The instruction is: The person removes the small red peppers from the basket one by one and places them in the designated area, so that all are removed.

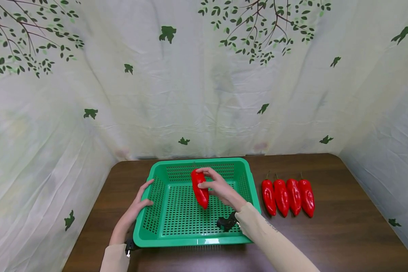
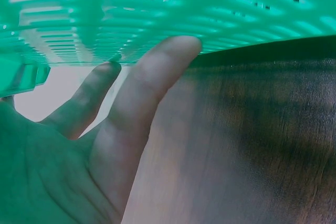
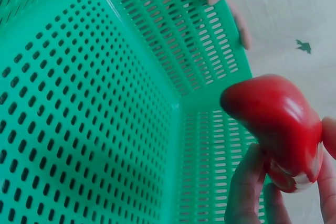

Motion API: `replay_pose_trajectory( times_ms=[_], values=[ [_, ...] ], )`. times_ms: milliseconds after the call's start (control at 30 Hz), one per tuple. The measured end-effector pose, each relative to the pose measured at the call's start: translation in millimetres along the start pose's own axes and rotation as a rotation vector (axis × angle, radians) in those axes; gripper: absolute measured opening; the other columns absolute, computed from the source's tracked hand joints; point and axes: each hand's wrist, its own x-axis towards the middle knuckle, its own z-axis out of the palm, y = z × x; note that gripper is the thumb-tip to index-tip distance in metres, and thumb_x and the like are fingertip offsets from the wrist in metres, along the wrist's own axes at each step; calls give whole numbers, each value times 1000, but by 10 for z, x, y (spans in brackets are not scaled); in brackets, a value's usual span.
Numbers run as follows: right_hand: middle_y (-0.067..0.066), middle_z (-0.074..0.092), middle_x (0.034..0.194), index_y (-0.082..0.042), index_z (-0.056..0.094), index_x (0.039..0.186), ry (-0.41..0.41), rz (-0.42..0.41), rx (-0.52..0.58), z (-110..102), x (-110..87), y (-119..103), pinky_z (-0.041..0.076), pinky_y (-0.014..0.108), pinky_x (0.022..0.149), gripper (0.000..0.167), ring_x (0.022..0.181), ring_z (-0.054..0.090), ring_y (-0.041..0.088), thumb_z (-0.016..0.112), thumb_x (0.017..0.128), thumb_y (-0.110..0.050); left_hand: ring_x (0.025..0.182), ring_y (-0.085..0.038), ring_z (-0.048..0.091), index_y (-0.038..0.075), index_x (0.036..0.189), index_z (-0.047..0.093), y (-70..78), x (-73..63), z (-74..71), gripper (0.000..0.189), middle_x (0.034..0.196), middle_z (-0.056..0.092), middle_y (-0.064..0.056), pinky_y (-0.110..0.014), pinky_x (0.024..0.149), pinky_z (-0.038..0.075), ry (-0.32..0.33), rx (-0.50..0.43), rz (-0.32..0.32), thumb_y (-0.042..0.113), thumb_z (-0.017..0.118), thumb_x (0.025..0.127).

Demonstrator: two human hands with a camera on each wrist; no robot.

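A red pepper [image 1: 200, 190] with a shiny skin is in my right hand [image 1: 221, 189], which holds it above the green basket [image 1: 197, 243]. In the right wrist view the fingers and thumb grip the pepper [image 3: 278, 119] near one end, its narrower tip pointing left. My left hand [image 1: 136, 206] rests at the left rim of the basket, thumb and fingers spread apart. Up close in the left wrist view, straight digits of the left hand [image 2: 126, 114] lie against the slotted basket wall [image 2: 157, 19].
Several more red peppers [image 1: 281, 197] lie side by side on the dark wooden table [image 1: 353, 226], right of the basket. A pale curtain [image 1: 204, 94] with leaf prints stands behind the table. A black wrist camera [image 1: 227, 222] shows over the basket.
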Motion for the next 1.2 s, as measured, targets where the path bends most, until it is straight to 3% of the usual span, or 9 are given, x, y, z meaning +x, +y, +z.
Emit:
replay_pose_trajectory(
  times_ms=[1200],
  values=[
    [14,39,140,-12,46,137,67,-8,-36,-406,-262,-143,49,45,84,53,119,42,35,60,87,-6,122,-49,34,21,152,12,-6,5,-5,70,151,8,-21,-43,80,48,4,11,6,4,43,91]
  ],
)
